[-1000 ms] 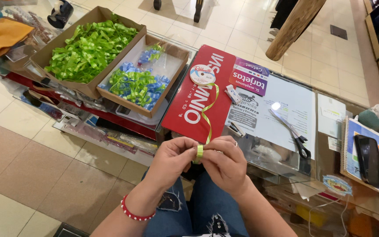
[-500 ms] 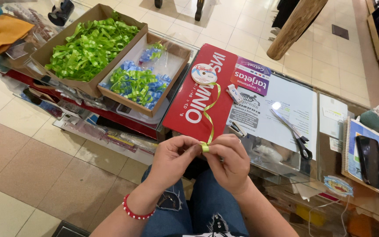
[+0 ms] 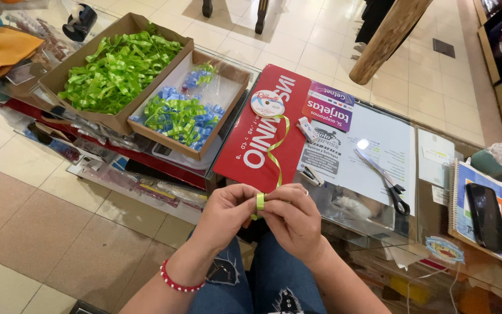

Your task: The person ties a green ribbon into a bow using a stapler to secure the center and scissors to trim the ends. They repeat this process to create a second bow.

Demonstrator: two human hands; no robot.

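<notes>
Head view, our only one. Our left hand (image 3: 225,212) and right hand (image 3: 290,218) meet near the bottom middle, just above our lap, thumbs and forefingers closed narrow on a short loop of green ribbon (image 3: 260,202). Both hands pinch it; neither is nearer than the other, since the loop sits right between the fingertips.

Key relation: from the pinch the ribbon's free run (image 3: 276,152) goes up and away from us, slightly to the right, curling over the red sign (image 3: 262,136) to the ribbon spool (image 3: 267,103) lying flat on the glass counter (image 3: 379,157). So the long axis is near-to-far, with the spool directly beyond the hands. The run hangs loose and wavy, not taut.

Far left: a big cardboard box (image 3: 59,75) heaped with green ribbon loops, and beside it on the right a shallower cardboard tray (image 3: 228,107) with mixed green and blue bows. Both lie well apart from the hands, closer to the left one.

Right of the ribbon run: a small stapler (image 3: 307,129), then scissors (image 3: 386,181) on the glass, closer to the right hand. Far right: a phone (image 3: 487,216) on a notebook (image 3: 466,180).
</notes>
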